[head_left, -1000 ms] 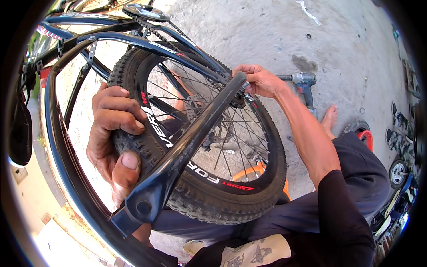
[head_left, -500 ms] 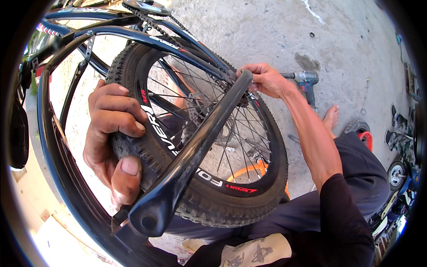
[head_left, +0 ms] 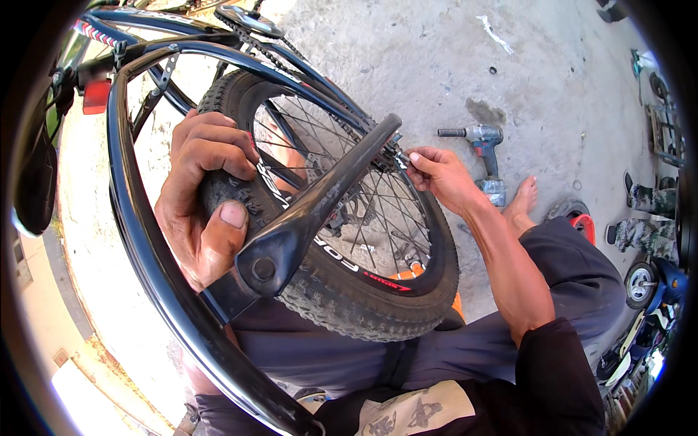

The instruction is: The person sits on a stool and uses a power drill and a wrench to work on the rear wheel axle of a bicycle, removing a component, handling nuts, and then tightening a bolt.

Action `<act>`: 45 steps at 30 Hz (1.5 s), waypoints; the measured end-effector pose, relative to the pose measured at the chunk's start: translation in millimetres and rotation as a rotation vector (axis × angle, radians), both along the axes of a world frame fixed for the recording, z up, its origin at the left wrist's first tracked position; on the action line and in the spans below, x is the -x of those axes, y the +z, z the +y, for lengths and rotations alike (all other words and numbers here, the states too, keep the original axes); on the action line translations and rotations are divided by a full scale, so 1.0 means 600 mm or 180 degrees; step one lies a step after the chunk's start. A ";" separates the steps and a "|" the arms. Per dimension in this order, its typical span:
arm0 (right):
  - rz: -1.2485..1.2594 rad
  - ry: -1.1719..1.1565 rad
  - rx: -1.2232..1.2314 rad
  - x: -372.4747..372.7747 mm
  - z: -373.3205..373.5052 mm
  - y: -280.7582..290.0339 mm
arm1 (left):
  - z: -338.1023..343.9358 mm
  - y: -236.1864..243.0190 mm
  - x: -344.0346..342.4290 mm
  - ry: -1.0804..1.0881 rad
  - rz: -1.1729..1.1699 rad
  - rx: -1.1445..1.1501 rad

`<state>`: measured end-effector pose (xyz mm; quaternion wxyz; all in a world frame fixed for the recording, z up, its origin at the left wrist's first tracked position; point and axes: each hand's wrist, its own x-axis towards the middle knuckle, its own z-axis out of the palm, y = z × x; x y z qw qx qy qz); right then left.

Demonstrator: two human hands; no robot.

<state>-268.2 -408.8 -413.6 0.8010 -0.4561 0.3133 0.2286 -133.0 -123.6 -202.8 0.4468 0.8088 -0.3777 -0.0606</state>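
A bicycle wheel with a knobbly black tire (head_left: pixel 371 323) sits in a dark blue frame (head_left: pixel 218 49). My left hand (head_left: pixel 190 187) is wrapped round the tire at its left side, fingers over the tread and thumb near the wide end of a black bar (head_left: pixel 331 185). That bar slants across the wheel to the hub. Just right of the bar's far end, my right hand (head_left: pixel 447 182) has thumb and fingers pinched together beside the hub axle (head_left: pixel 396 158). What the fingertips hold there is too small to make out. The chain (head_left: pixel 291 47) runs above the wheel.
A blue-grey cordless impact wrench (head_left: pixel 483 136) lies on the concrete floor, right of the wheel, near a bare foot (head_left: pixel 522 203). A curved glossy tube (head_left: pixel 138 182) passes on the left. Something orange (head_left: pixel 456 309) shows behind the tire. A small motorbike (head_left: pixel 654 298) stands far right.
My right hand has drawn back from the bar's end to beside the axle. The wheel and frame sit slightly differently in view; my left hand keeps its grip on the tire.
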 end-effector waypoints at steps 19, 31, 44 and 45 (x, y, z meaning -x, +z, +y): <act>0.0209 0.0082 -0.0349 -0.001 0.039 0.183 | 0.002 -0.009 -0.004 -0.0070 -0.0199 0.0059; 0.0469 -0.0668 -0.2468 0.042 0.020 0.164 | -0.002 -0.011 -0.004 -0.0195 -0.0338 0.0117; -0.1302 0.0517 0.1889 0.184 0.096 0.259 | -0.006 -0.026 -0.019 -0.0402 -0.0427 0.0233; -0.1381 0.0355 0.1938 0.185 0.099 0.257 | -0.001 -0.022 -0.020 -0.0396 -0.0446 0.0219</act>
